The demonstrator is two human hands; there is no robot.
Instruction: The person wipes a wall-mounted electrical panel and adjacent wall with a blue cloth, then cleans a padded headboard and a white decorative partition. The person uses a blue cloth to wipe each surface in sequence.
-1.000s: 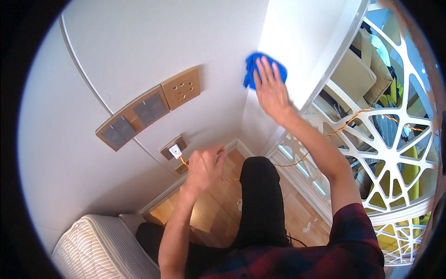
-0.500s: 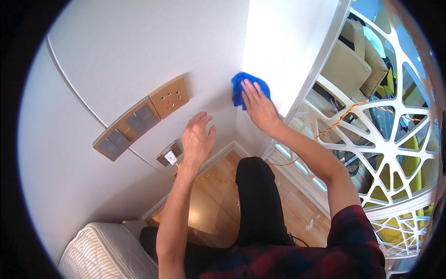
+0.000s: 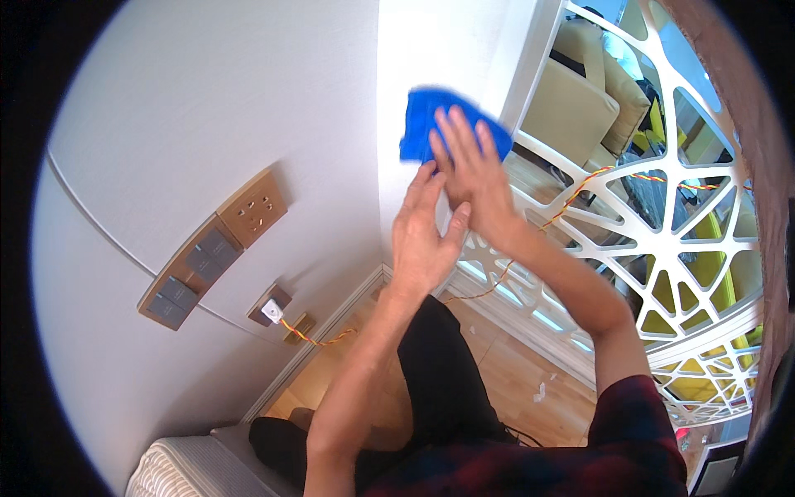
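The blue cloth [image 3: 431, 124] in the upper centre of the frame is motion-blurred, and its lower right portion is covered by the right hand [image 3: 472, 178]. The left hand [image 3: 422, 240] overlaps the heel of the right hand; contact between them cannot be confirmed. Both upper arms are cut off by the lower edge. The striped cushion [image 3: 178, 472] at lower left is cut off by the lens rim. Furniture behind the white lattice screen [image 3: 662, 248] at right is partly hidden.

A blue cloth [image 3: 435, 123], crumpled and soft, is pressed flat against the white wall [image 3: 248, 108] at the far corner, slightly right of centre.
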